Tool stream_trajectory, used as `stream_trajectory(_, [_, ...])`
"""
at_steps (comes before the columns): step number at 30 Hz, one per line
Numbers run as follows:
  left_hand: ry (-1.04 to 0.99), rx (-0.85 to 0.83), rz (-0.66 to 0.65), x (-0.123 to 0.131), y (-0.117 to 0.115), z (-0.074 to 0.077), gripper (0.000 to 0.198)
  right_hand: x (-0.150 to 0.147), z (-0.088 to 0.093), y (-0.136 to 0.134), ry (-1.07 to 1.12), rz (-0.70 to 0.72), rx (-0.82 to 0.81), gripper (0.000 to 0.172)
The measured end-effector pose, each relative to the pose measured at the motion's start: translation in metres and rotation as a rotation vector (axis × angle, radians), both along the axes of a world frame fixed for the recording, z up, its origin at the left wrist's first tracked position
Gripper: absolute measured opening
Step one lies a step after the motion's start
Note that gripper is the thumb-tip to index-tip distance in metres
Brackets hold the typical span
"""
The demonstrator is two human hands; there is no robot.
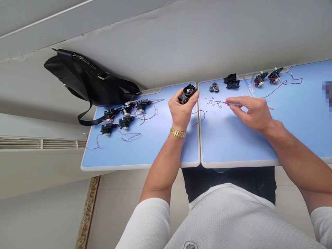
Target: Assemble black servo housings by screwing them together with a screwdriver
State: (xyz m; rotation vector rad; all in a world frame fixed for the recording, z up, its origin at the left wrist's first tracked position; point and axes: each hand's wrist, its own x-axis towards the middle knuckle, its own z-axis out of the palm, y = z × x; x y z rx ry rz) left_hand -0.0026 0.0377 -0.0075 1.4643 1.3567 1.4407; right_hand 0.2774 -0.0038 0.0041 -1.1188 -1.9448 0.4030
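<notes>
My left hand (182, 110) grips a black plastic housing (187, 94) with a round white part at its centre. My right hand (249, 112) pinches a thin precision screwdriver (230, 103) with a reddish handle, its shaft pointing left, just above several tiny screws (213, 103) on the blue tabletop (166, 138). Beyond that hand sit an empty-looking black housing (231, 81) and a small group of round metal parts (214, 87). Several black motor units (126, 121) with red wires lie at the left. Two more (268, 76) lie at the far right.
Two blue-topped tables (298, 138) meet at a seam in front of me, with thin blue tubes (249, 86) and loose red wire (285, 83) on the right one. A black bag (88, 79) lies against the left table's far edge. A wall radiator (38, 142) stands further left.
</notes>
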Motion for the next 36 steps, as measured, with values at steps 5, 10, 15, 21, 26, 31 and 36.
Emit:
stream_trajectory(5, [0.053,-0.062,-0.096,0.006,-0.004,0.001,0.030,0.007,0.019,-0.003,0.113,-0.123,-0.015,0.020])
stream_trajectory(10, [0.124,-0.111,-0.245,0.015,-0.008,0.001,0.023,0.011,0.032,-0.006,0.263,-0.141,-0.070,0.014])
stream_trajectory(15, [0.181,-0.122,-0.312,0.019,-0.013,-0.001,0.024,0.008,0.043,-0.013,0.343,-0.105,-0.139,0.014])
stream_trajectory(21, [0.203,-0.060,-0.363,0.024,-0.019,0.000,0.028,0.006,0.045,-0.018,0.380,-0.008,-0.137,0.010])
stream_trajectory(26, [0.191,-0.004,-0.415,0.027,-0.023,-0.002,0.032,0.006,0.042,-0.021,0.406,0.011,-0.173,0.012])
stream_trajectory(31, [0.170,0.021,-0.462,0.028,-0.026,-0.002,0.031,0.006,0.041,-0.023,0.429,0.035,-0.173,0.010])
stream_trajectory(36, [0.212,0.018,-0.494,0.029,-0.028,0.000,0.029,0.005,0.043,-0.023,0.415,0.049,-0.189,0.007])
